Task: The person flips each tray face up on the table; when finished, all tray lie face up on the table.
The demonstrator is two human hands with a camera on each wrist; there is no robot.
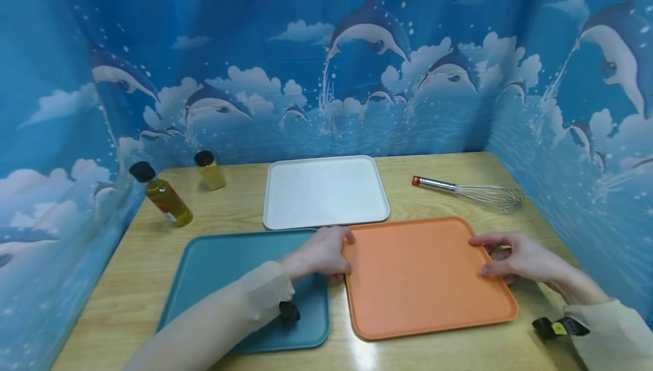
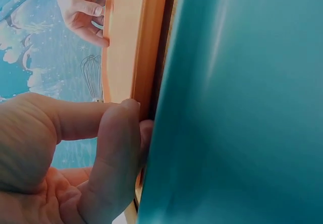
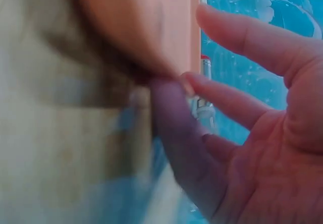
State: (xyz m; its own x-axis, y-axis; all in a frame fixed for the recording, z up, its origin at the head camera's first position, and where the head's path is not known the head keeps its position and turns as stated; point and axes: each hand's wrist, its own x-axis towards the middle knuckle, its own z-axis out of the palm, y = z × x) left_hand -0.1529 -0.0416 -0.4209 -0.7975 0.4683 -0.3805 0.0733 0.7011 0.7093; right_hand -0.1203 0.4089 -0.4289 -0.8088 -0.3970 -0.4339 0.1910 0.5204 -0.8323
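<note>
An orange tray (image 1: 413, 280) lies between my two hands at the front right of the table. At its left rim, my left hand (image 1: 326, 252) pinches the edge with thumb and fingers; the left wrist view shows this hand (image 2: 101, 143) close beside the teal tray's raised side. My right hand (image 1: 515, 258) holds the opposite rim, its thumb and fingers spread along the edge, as the right wrist view shows, partly blurred. Under my left forearm is the teal tray (image 1: 219, 263), just left of the orange one and partly hidden by the sleeve.
Behind both trays lies a white tray (image 1: 326, 190). A whisk (image 1: 469, 191) with a red-tipped handle rests at the back right. Toward the back left stand an oil bottle (image 1: 168, 198) and a small black-capped jar (image 1: 211, 174). A dolphin-print curtain (image 1: 285, 76) encloses the table's back and sides.
</note>
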